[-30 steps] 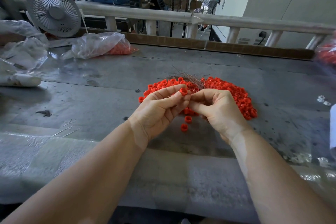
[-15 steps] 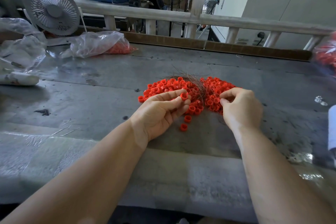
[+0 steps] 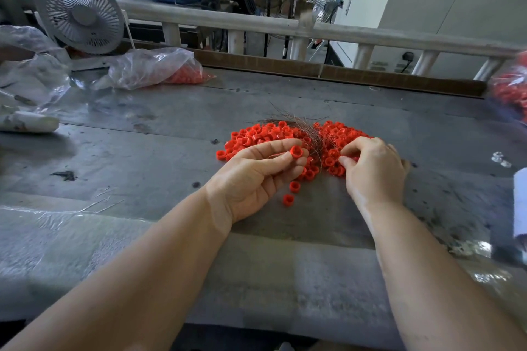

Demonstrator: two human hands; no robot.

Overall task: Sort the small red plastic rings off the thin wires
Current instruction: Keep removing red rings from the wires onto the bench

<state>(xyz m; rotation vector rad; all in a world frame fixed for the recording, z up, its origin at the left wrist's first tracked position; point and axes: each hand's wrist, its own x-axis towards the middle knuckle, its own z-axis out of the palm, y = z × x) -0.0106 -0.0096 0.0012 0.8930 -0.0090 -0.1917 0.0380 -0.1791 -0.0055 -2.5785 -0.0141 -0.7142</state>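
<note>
Red plastic ring [image 3: 296, 151] pinched in left hand [image 3: 256, 177]; right hand [image 3: 373, 171] fingertips pick rings from wire bundle [image 3: 310, 134].

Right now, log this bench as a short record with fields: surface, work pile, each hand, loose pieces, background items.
surface: grey metal bench
work pile: red plastic rings heaped around a tangle of thin wires
left hand: palm up, pinches one red ring at its fingertips
right hand: fingers curled down into the right side of the pile; what they hold cannot be told
loose pieces: two rings lie apart, nearer the person
background items: white fan; clear bag of red rings
</note>
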